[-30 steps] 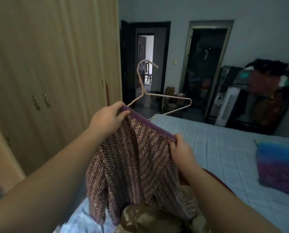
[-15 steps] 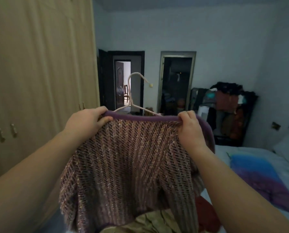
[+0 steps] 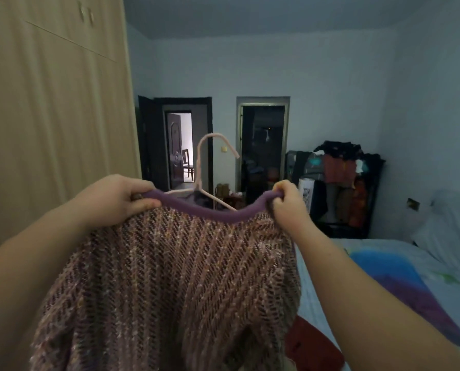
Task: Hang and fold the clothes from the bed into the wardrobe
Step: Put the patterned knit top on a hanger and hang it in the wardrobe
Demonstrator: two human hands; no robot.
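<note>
1. Head view: my left hand [image 3: 116, 199] grips one end of the sweater's purple neckband [image 3: 210, 211], thumb on the near side and fingers curled over the edge.
2. My right hand [image 3: 287, 207] pinches the other end of the neckband, fingers bunched tight around it.
3. The knitted sweater [image 3: 170, 277] hangs from both hands, raised in front of me, and its striped pink-brown body drapes down past the bottom edge.
4. A pale pink hanger [image 3: 200, 167] rises between my hands with its hook upright, and its arms run down inside the neck opening.
5. The wardrobe [image 3: 57, 129] stands at my left with its doors closed.
6. The bed [image 3: 317, 290] lies lower right, with a red garment [image 3: 309, 344] just beside the sweater, and a blue-purple blanket [image 3: 397, 285] and a pillow [image 3: 448, 231] further out.
7. A dark rack [image 3: 341, 183] stuffed with clothes stands by the far wall.
</note>
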